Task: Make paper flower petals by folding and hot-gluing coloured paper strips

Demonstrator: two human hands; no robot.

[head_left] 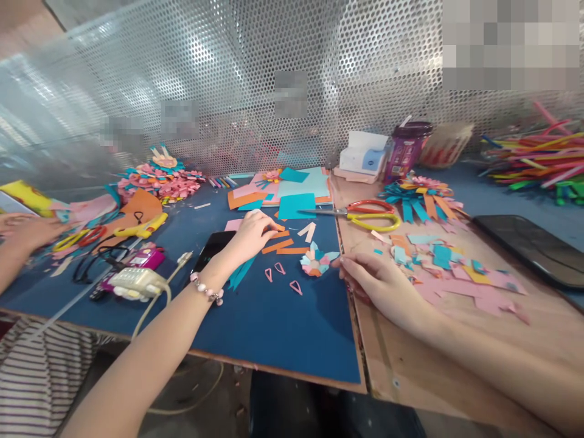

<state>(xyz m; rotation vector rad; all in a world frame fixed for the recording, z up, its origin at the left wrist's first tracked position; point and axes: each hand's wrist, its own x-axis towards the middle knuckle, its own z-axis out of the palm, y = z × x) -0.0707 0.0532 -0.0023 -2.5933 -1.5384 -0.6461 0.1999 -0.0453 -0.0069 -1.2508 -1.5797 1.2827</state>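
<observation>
My left hand [255, 236], with a beaded bracelet on its wrist, has its fingers bent together on the end of an orange paper strip [279, 235]. More orange strips [292, 250] and two cream strips [308, 231] lie beside it. Between thumb and finger, my right hand [369, 277] pinches the edge of a paper flower [314, 261] with light blue, pink and orange petals. Three pink folded paper loops [295, 287] rest on the blue mat below. Teal strips [241, 272] stick out beside my left wrist, near a dark phone [212, 248].
Scissors [371, 214] with red and yellow handles lie behind the flower. Paper sheets [296, 204] are stacked at the back. Paper scraps [456, 261] and a large phone [529, 249] are on the right. At left are a power strip [139, 283] and another person's hand [31, 231].
</observation>
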